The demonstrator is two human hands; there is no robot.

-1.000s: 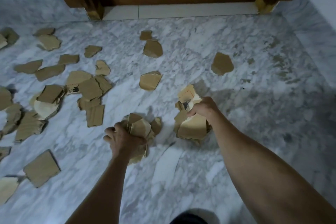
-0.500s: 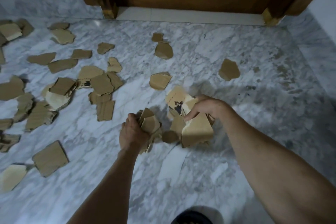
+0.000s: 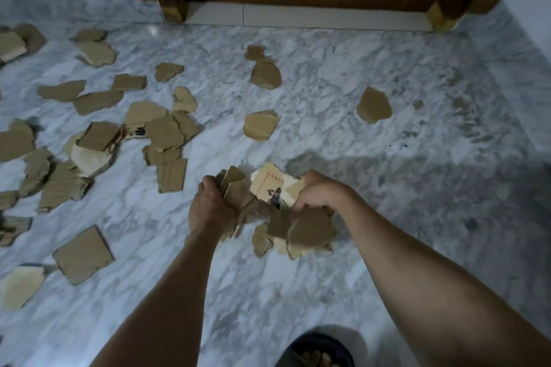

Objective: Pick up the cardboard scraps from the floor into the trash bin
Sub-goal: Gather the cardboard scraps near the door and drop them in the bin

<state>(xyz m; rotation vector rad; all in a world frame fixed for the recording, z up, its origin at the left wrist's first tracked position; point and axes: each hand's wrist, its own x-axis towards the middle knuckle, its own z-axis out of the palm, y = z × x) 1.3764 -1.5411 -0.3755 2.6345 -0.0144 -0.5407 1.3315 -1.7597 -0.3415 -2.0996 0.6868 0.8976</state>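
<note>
I have my left hand (image 3: 208, 211) and right hand (image 3: 319, 192) each clenched on a bundle of torn brown cardboard scraps (image 3: 301, 229) at mid-frame, the nearest loose scraps lying left of my left hand, no trash bin visible.

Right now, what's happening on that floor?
A person is gathering torn brown cardboard scraps off a grey-veined marble floor. The left hand grips one bundle of scraps; the right hand grips a second bundle, including a pale printed piece. The bundles sit side by side. Many loose scraps lie scattered to the left and ahead. No trash bin is in view.
</note>
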